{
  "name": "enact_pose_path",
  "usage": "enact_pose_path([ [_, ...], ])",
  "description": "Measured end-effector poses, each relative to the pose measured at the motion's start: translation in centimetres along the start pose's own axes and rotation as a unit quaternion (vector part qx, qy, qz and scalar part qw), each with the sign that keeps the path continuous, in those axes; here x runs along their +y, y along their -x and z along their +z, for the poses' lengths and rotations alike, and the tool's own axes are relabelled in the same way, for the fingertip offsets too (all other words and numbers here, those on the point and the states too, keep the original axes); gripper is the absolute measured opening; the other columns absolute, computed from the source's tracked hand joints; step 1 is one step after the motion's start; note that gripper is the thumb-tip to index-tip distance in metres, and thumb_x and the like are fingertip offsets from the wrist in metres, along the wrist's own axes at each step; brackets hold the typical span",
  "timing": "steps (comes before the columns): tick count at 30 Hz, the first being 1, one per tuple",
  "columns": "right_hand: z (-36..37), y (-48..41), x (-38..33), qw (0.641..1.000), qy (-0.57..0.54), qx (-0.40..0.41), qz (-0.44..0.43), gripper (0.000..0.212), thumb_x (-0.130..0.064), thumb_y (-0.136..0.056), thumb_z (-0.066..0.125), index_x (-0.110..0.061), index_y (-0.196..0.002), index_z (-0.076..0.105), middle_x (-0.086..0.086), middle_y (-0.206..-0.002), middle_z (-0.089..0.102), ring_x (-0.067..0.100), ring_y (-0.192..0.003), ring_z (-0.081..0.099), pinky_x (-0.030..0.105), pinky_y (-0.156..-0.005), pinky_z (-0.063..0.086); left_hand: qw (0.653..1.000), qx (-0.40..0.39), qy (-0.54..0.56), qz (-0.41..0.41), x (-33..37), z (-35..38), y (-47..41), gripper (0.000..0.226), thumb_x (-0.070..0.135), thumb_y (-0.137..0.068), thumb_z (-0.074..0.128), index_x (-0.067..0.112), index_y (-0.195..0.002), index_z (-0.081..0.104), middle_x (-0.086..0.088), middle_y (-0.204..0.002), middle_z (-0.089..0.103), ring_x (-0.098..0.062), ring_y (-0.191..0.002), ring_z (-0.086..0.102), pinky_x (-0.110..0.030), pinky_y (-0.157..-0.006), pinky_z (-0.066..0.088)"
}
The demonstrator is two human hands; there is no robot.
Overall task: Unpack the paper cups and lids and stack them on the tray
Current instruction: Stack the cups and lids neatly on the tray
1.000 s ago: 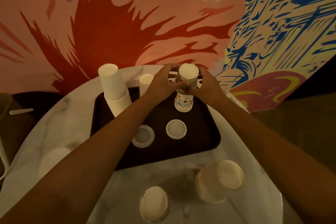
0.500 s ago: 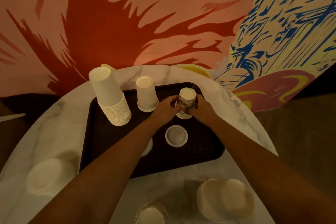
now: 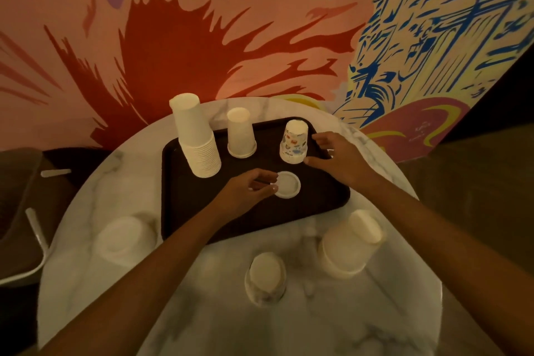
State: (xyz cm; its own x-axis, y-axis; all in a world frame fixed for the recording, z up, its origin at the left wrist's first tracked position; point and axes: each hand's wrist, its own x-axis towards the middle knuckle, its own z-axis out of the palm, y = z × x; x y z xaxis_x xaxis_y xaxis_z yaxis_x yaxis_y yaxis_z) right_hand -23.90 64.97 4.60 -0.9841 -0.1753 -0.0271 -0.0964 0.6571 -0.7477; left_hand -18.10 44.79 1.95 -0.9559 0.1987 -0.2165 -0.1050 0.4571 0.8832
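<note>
A dark tray [image 3: 323, 196] lies on the round marble table. On it stand, upside down, a tall stack of white cups [image 3: 198, 139], a single white cup [image 3: 241, 133] and a patterned cup [image 3: 294, 143]. A white lid [image 3: 289, 185] lies flat in the tray's middle. My left hand [image 3: 248, 188] reaches in from the lower left, its curled fingertips and thumb pinching the lid's left rim. My right hand [image 3: 338, 157] hovers with loose fingers just right of the patterned cup, holding nothing.
Off the tray, on the near table, sit a wrapped white bundle [image 3: 124, 237] at left, a sleeve of patterned cups [image 3: 265, 279] in front and a stack of wider white cups [image 3: 349, 243] at right. A chair [image 3: 26, 211] stands left. A painted wall rises behind.
Both hands set the patterned cup upside down on the tray and let go of it. My left hand dropped back to the lid; my right hand drew slightly right.
</note>
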Motion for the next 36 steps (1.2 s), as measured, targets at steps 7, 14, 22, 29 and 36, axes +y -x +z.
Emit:
enact_pose_path([
  [7,1.6,9.5,-2.4,0.998,-0.025,-0.050,-0.039,0.052,-0.013,-0.077,0.072,-0.015,-0.124,0.050,0.004,-0.126,0.052,0.006,-0.106,0.048,0.018,-0.093,0.039,0.998,-0.060,0.009,-0.007,-2.1,-1.1,6.6,0.019,0.028,-0.085,0.060,0.035,-0.102,0.056,0.011,-0.108,0.062,-0.006,-0.103,0.059,-0.019,-0.087,0.047],
  [14,5.4,15.0,-0.5,0.983,-0.007,-0.179,0.040,0.076,-0.010,-0.073,0.074,-0.017,-0.136,0.034,0.001,-0.137,0.042,0.012,-0.119,0.044,0.018,-0.092,0.039,0.996,-0.080,-0.025,0.006,-4.4,0.6,10.8,0.063,0.046,-0.065,0.069,0.034,-0.123,0.044,0.016,-0.122,0.050,-0.003,-0.112,0.052,-0.018,-0.096,0.041],
  [22,10.4,16.8,-1.5,0.987,-0.096,-0.127,0.007,0.064,-0.006,-0.064,0.082,-0.036,-0.105,0.043,-0.013,-0.114,0.054,-0.003,-0.104,0.052,0.010,-0.092,0.042,0.997,-0.067,-0.019,0.026,-5.0,2.8,11.2,0.059,0.020,-0.075,0.074,0.026,-0.126,0.045,0.011,-0.121,0.050,-0.004,-0.111,0.048,-0.021,-0.096,0.039],
  [29,10.2,16.4,-1.3,0.993,-0.049,-0.103,-0.004,0.068,-0.016,-0.059,0.085,-0.022,-0.118,0.050,-0.006,-0.114,0.058,0.003,-0.100,0.052,0.010,-0.084,0.039,0.997,-0.051,-0.008,0.050,-4.6,2.5,11.4,0.061,0.018,-0.074,0.075,0.020,-0.127,0.046,0.008,-0.121,0.051,-0.007,-0.112,0.051,-0.016,-0.092,0.044],
  [36,8.5,16.8,-2.4,0.993,-0.031,-0.111,-0.004,0.071,-0.019,-0.064,0.083,-0.023,-0.125,0.045,-0.014,-0.113,0.050,0.000,-0.104,0.044,0.010,-0.090,0.035,0.995,-0.051,-0.027,0.086,-3.2,1.9,11.5,0.058,0.022,-0.075,0.074,0.024,-0.125,0.045,0.013,-0.117,0.049,0.008,-0.095,0.052,0.003,-0.076,0.041],
])
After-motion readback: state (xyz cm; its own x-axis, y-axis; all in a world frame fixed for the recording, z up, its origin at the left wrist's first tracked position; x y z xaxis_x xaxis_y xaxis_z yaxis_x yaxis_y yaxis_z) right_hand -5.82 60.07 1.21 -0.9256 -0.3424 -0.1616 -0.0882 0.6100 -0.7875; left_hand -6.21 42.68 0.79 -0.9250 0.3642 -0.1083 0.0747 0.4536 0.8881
